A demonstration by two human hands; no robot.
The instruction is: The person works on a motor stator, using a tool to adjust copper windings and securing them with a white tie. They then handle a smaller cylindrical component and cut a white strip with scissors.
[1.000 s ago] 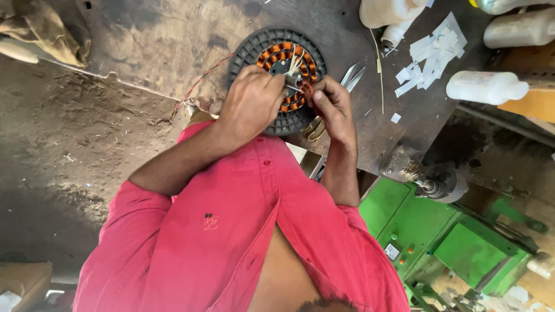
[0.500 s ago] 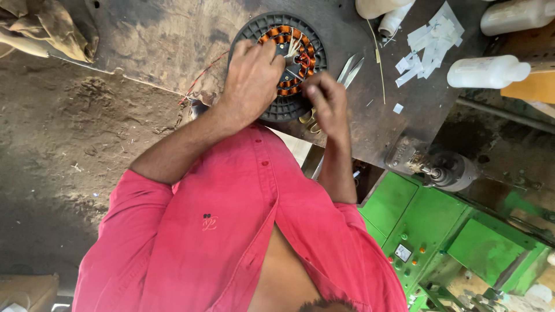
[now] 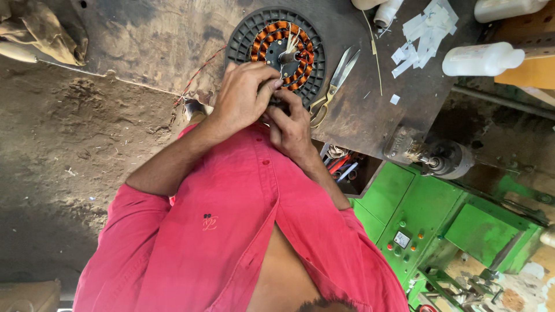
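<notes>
A round black motor stator [image 3: 277,49] with orange copper coils lies on the dark workbench [image 3: 144,40]. White lead ends stick up at its centre. My left hand [image 3: 243,98] curls over the stator's near rim, its fingertips pinched. My right hand [image 3: 292,124] is pressed against it from below, fingers also pinched. Both seem to hold a thin wire end, mostly hidden between the fingers. A thin red wire [image 3: 196,75] runs off the stator to the left.
Scissors [image 3: 335,78] lie just right of the stator, with white paper strips [image 3: 422,34] and white plastic bottles [image 3: 483,58] beyond. A crumpled cloth [image 3: 40,32] is at the far left. A green machine [image 3: 428,214] stands below the bench on the right.
My left hand has slid off the coils to the near rim. My right hand has moved left to meet it, uncovering the scissors.
</notes>
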